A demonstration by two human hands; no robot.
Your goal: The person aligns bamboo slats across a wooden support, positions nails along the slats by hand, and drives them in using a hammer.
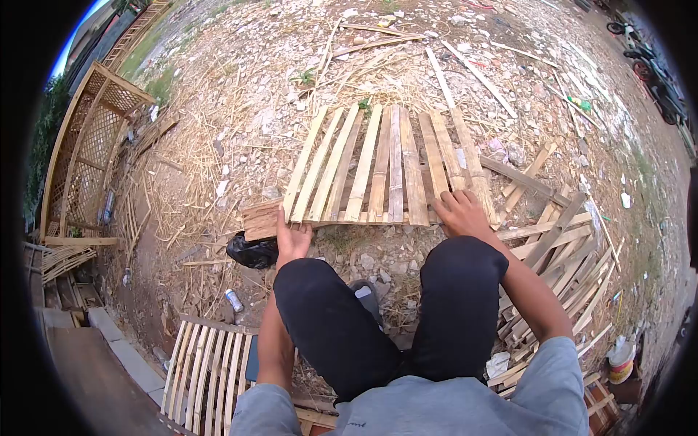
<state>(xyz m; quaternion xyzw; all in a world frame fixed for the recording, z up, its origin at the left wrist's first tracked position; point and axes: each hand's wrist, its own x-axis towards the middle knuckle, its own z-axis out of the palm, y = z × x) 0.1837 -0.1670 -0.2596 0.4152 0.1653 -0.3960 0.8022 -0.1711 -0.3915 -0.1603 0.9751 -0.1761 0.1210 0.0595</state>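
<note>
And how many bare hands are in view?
2: left hand at the near left corner of the pale slatted bamboo panel, right hand at its near right side.

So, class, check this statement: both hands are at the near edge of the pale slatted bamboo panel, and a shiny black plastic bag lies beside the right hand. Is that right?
No: the head view shows the shiny black plastic bag lying beside the left hand, not the right hand. Both hands are indeed at the near edge of the pale slatted bamboo panel.

The head view looks forward and down over the nearby knees (465,265).
</note>
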